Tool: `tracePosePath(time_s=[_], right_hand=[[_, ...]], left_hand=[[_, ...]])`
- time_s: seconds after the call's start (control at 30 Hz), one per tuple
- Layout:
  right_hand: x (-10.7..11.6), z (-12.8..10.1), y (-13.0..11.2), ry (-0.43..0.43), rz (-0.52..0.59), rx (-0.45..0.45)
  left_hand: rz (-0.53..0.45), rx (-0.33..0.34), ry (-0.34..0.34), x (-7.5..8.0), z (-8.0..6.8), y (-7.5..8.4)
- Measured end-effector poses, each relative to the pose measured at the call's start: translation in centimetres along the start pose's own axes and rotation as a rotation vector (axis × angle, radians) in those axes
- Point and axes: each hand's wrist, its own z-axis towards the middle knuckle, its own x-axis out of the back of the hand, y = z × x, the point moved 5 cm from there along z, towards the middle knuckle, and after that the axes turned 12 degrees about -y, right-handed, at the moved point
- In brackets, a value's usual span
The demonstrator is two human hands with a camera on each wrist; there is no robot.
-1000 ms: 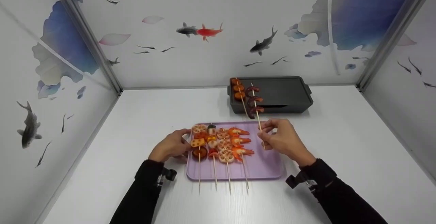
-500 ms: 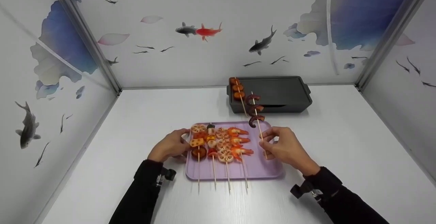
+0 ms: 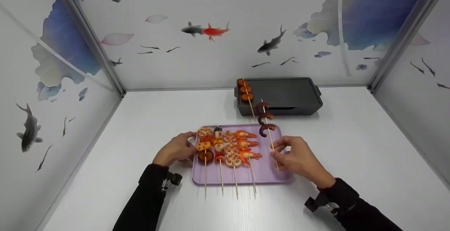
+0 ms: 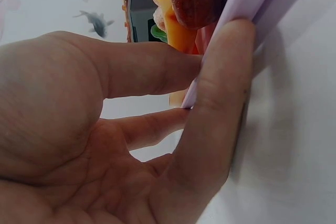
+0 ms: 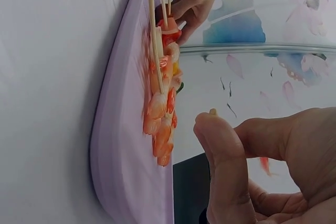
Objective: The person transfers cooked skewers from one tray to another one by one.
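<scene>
My right hand [image 3: 299,159] pinches the stick of a tentacle skewer [image 3: 263,108], holding it over the right side of the lilac tray [image 3: 270,175]. The skewer's three dark red pieces point toward the grill. My left hand [image 3: 175,150] grips the tray's left rim; in the left wrist view its thumb and fingers [image 4: 223,82] lie on either side of the edge. Lying on the tray are a shrimp skewer [image 3: 246,145], a lotus root skewer [image 3: 232,150] and two mixed skewers, sticks toward me. The right wrist view shows only the stick's end [image 5: 212,112] between the fingertips.
A dark grey grill plate [image 3: 281,92] stands behind the tray. Another skewer [image 3: 246,89], with round orange-brown slices, lies on its left end, stick overhanging the front. Painted walls enclose the white table [image 3: 158,111] at the back and sides.
My right hand has drawn the tentacle skewer back from the grill, toward me and slightly right, over the tray. My left hand has stayed on the tray's rim.
</scene>
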Motion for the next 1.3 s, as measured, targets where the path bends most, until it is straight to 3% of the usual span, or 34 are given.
tracePosePath(time_s=[0.37,0.8,1.3], right_hand=[[-0.3,-1.1,0.7,0.011,-0.073,-0.013],[-0.8,-2.2,1.3,-0.049,0.001,-0.040],[-1.5,-3.0,1.9,-0.074,-0.019,-0.060]], left_hand=[[-0.019,0.006,-0.011,0.0,0.0,0.1],[-0.026,0.022,-0.004,0.0,0.0,-0.2],[-0.032,0.000,-0.008,0.1,0.0,-0.2]])
